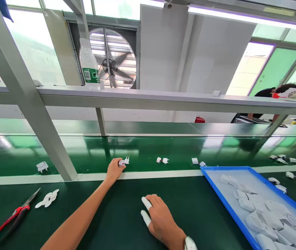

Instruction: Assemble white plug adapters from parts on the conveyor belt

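Observation:
My left hand [115, 170] reaches over the white strip to the green belt, its fingers pinched on a small white plug piece [126, 160] with prongs showing. Part of that piece is hidden by the fingers. My right hand [163, 220] hovers over or rests on the dark green tabletop, with white finger cots on two fingers. Its fingers are apart and nothing is in them. Further right on the belt sit a pair of small white plug parts [165, 160] and a white block [195, 161]. To the left, another white plug [42, 167] lies prongs down.
A blue-rimmed tray [226, 168] of white plastic shells stands at the right. Red-handled pliers [15, 216] and several white flat pieces [48, 198] lie at the left. A slanted metal post [46, 118] and crossbar [148, 100] frame the belt. A person [264, 93] is behind, right.

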A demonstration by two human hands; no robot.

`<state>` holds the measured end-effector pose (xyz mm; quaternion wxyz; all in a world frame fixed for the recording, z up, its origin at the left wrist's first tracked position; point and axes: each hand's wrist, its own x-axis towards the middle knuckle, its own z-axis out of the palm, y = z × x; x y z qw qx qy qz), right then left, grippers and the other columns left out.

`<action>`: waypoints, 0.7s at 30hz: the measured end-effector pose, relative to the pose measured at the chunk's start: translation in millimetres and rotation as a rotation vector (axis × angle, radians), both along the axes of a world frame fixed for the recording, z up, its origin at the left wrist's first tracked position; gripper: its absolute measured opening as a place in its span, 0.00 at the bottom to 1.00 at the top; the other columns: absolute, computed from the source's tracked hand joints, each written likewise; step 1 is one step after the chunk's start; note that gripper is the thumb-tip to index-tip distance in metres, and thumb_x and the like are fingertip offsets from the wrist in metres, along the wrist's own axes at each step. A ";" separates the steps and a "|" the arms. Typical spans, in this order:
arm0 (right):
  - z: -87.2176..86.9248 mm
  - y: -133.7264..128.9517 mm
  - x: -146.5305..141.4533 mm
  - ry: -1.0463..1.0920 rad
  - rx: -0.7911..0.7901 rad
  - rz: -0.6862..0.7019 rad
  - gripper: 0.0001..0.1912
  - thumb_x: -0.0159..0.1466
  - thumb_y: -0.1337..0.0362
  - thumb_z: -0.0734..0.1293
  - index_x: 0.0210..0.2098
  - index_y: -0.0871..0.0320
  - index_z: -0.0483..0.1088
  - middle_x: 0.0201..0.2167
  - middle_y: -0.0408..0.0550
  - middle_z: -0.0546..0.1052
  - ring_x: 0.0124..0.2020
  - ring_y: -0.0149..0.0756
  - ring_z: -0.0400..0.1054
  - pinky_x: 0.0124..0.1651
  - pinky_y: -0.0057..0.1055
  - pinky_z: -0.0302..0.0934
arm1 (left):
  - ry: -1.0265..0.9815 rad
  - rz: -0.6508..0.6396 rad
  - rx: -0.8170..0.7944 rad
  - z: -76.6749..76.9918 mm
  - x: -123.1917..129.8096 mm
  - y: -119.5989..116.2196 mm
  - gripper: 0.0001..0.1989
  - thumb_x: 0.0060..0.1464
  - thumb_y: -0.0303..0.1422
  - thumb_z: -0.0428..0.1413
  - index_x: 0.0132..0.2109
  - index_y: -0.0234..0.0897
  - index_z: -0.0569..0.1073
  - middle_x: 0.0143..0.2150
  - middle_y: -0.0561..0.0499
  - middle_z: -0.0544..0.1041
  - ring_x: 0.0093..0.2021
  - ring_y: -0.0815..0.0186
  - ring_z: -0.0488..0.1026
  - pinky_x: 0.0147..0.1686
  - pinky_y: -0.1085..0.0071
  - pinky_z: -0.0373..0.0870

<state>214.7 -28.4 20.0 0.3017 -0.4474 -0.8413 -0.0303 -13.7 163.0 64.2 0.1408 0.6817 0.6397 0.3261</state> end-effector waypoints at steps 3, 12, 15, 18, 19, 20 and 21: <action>-4.8 -1.5 -1.2 -0.115 -0.080 -0.021 0.08 0.63 0.72 0.65 0.39 0.61 0.74 0.46 0.57 0.76 0.45 0.49 0.69 0.46 0.47 0.72 | 0.033 0.082 -0.048 -0.7 -9.8 17.7 0.15 0.49 0.29 0.61 0.46 0.32 0.77 0.44 0.41 0.82 0.44 0.53 0.79 0.46 0.62 0.74; 0.4 3.5 -11.1 -0.409 -0.112 0.001 0.10 0.55 0.59 0.74 0.27 0.60 0.77 0.48 0.58 0.75 0.47 0.48 0.67 0.50 0.44 0.69 | 0.161 -0.136 0.253 -6.2 14.7 -11.3 0.27 0.57 0.29 0.50 0.64 0.37 0.68 0.67 0.39 0.67 0.70 0.49 0.59 0.69 0.50 0.55; -0.2 3.4 -14.2 -0.402 -0.091 -0.014 0.11 0.57 0.58 0.73 0.28 0.60 0.76 0.45 0.57 0.75 0.45 0.46 0.68 0.46 0.40 0.69 | 0.212 -0.441 0.184 -15.5 67.3 -13.4 0.24 0.59 0.30 0.49 0.62 0.41 0.71 0.66 0.44 0.70 0.69 0.51 0.61 0.67 0.51 0.59; 9.2 2.4 0.2 -0.339 -0.085 -0.044 0.11 0.61 0.57 0.70 0.36 0.59 0.76 0.47 0.52 0.77 0.44 0.43 0.70 0.43 0.37 0.70 | 0.208 -0.465 0.103 -21.5 114.4 -1.4 0.27 0.57 0.29 0.50 0.64 0.42 0.70 0.70 0.43 0.66 0.72 0.44 0.56 0.65 0.43 0.60; 15.7 2.5 11.7 -0.313 -0.081 -0.089 0.11 0.62 0.57 0.69 0.40 0.58 0.76 0.50 0.50 0.77 0.44 0.42 0.71 0.44 0.37 0.70 | 0.198 -0.450 0.081 -21.7 124.6 5.0 0.27 0.57 0.28 0.51 0.64 0.42 0.70 0.70 0.41 0.66 0.71 0.41 0.56 0.63 0.40 0.60; 23.7 2.9 27.4 -0.292 -0.080 -0.158 0.12 0.63 0.58 0.69 0.43 0.57 0.76 0.52 0.49 0.77 0.45 0.42 0.72 0.46 0.37 0.70 | 0.188 -0.435 0.059 -21.0 131.4 12.0 0.27 0.56 0.28 0.51 0.63 0.41 0.71 0.69 0.39 0.67 0.70 0.40 0.58 0.62 0.38 0.61; 32.8 3.6 47.3 -0.275 -0.084 -0.246 0.13 0.63 0.60 0.70 0.46 0.55 0.75 0.53 0.48 0.77 0.47 0.43 0.72 0.47 0.37 0.70 | 0.176 -0.426 0.039 -19.5 135.2 18.8 0.25 0.56 0.27 0.51 0.60 0.39 0.73 0.66 0.38 0.70 0.67 0.39 0.62 0.61 0.37 0.62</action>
